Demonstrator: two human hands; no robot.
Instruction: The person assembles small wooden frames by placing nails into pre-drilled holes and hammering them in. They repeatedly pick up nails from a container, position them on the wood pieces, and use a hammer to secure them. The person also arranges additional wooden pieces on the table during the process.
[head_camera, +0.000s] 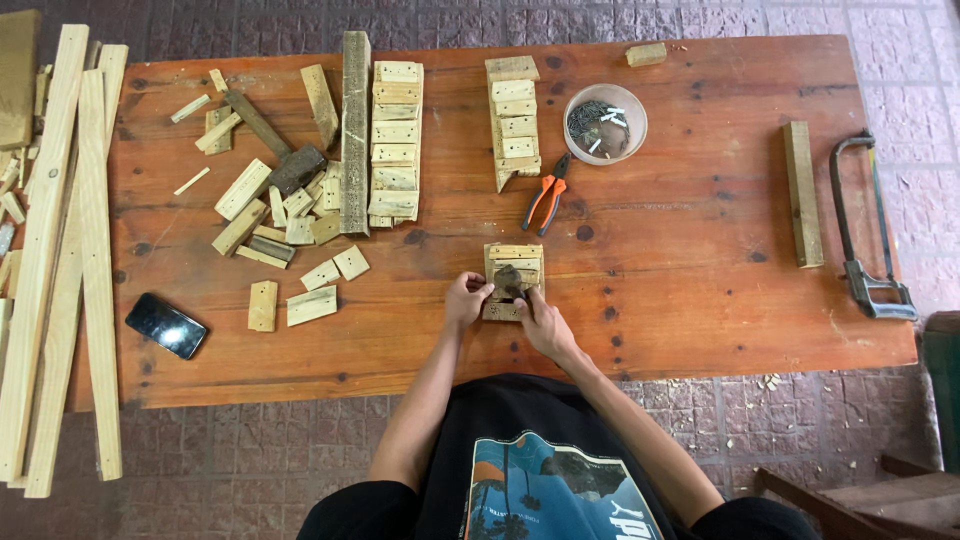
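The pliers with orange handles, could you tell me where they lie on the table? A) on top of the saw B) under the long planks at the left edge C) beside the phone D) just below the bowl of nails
D: the pliers lie just below and left of the bowl of nails, above the small wooden piece both hands are working on.
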